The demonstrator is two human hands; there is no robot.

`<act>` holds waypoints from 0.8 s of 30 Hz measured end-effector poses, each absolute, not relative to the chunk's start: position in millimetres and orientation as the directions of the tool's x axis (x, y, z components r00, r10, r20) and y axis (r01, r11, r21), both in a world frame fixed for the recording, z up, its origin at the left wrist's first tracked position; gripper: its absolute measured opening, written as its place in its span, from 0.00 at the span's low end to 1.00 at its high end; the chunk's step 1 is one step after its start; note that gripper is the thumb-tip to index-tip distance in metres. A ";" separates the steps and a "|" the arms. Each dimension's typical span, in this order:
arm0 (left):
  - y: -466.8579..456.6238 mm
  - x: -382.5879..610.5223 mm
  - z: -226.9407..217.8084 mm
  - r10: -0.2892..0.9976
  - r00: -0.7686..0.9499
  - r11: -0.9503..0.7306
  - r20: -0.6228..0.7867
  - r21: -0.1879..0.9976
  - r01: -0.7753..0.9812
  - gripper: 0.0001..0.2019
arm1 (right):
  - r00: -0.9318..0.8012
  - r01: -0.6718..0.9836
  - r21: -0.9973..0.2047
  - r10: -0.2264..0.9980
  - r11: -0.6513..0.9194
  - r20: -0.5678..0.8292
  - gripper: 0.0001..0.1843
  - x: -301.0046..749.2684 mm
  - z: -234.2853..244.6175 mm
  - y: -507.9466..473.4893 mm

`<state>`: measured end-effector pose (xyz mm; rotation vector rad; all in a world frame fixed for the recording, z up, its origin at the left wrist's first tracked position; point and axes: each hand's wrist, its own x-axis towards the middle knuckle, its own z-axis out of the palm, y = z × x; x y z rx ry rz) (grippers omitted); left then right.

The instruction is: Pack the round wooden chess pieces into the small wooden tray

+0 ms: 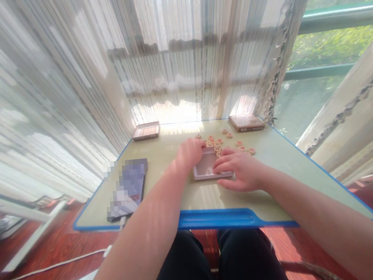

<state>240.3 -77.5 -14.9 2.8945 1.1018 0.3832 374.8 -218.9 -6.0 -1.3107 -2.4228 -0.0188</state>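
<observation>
A shallow, pale open box [205, 176] lies on the table in front of me. My left hand [191, 152] is closed at its far left corner, fingers curled on the edge and partly hidden. Over the right side of the same box, my right hand [241, 168] is spread with its fingers apart, covering part of the interior and rim. Round wooden Chinese chess pieces [217, 148] with red or dark characters cluster just beyond the box. Several others [240, 144] are scattered to the right, near my right hand's knuckles.
The pale table [164, 190] has a blue rim with a front trough [216, 219]. A dark phone-like device [130, 184], partly pixelated, lies left with a white cable [69, 259]. A shallow tray [146, 130] stands far left, a flat box [247, 123] far right. Curtains [173, 62] hang behind.
</observation>
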 end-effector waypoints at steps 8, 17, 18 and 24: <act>-76.1 240.0 -16.4 0.665 0.712 -0.745 0.223 0.130 0.655 0.15 | -0.478 0.820 -0.141 0.799 0.555 0.365 0.06 377.8 -4.0 -219.1; -75.5 238.8 -15.8 0.676 0.707 -0.737 0.211 0.155 0.658 0.15 | -0.426 0.877 -0.061 0.831 0.476 0.359 0.08 378.9 -6.2 -220.3; -75.2 238.8 -16.0 0.675 0.706 -0.737 0.213 0.157 0.658 0.15 | -0.423 0.880 -0.057 0.834 0.471 0.355 0.08 379.0 -6.7 -220.2; -73.8 239.0 -17.9 0.670 0.708 -0.742 0.224 0.167 0.649 0.15 | -0.417 0.886 -0.058 0.844 0.461 0.339 0.08 379.6 -6.0 -220.2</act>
